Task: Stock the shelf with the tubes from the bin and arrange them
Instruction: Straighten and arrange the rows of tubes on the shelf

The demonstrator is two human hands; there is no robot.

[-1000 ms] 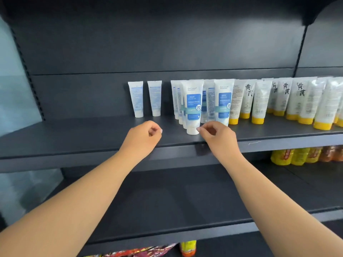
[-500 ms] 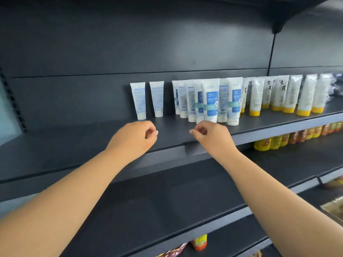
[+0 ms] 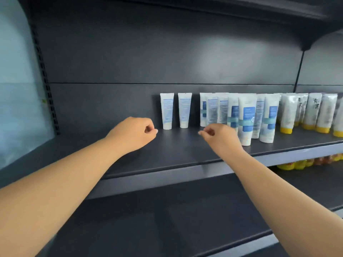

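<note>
On the left part of the dark shelf [image 3: 74,145] there is only bare board, so much room is still not filled. Over this board hangs the left hand [image 3: 132,133], with its fingers curled into a loose fist, and it holds nothing. Behind it, near the back wall, two white tubes [image 3: 175,110] stand upright on their caps, a little apart from each other and apart from the rest. The right hand [image 3: 220,137] is next, also curled with thumb and forefinger close together, and it has no tube in it; it is just in front of the blue-label tubes [image 3: 245,117]. These stand in a tight group, several rows deep, some touching. Further right stand the yellow-cap tubes [image 3: 286,113], in a neat line. The bin is not in view, so I cannot tell how many tubes remain. I judge the stocking is well advanced, while the two lone tubes probably still need arranging.
</note>
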